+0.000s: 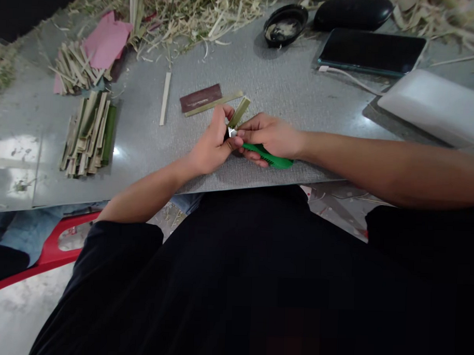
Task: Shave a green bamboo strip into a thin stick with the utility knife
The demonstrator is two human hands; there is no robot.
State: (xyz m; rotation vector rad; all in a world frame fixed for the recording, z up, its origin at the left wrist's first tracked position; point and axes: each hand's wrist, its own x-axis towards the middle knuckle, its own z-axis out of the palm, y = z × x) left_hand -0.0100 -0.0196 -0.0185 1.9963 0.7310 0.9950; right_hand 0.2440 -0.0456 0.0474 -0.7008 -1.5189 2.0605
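In the head view, my left hand (209, 145) is closed around a short greenish bamboo strip (240, 111), which points up and away from me. My right hand (276, 136) grips a green-handled knife (274, 159), its bright blade (232, 132) against the lower part of the strip. The fingers of both hands meet there and hide the strip's near end. Just beyond them lies a dark red-brown flat piece (201, 97), with another thin strip (214, 104) along its near edge. A pale strip (165, 99) rests alone farther left.
On the grey table (141, 143) are a stack of cut strips (86, 133) and a pile of thin pieces (75, 65) beside pink paper (105, 38). Shavings (204, 13) cover the back. A black bowl (285, 26), dark case (353, 14), phone (371, 51) and white box (434, 106) occupy the right.
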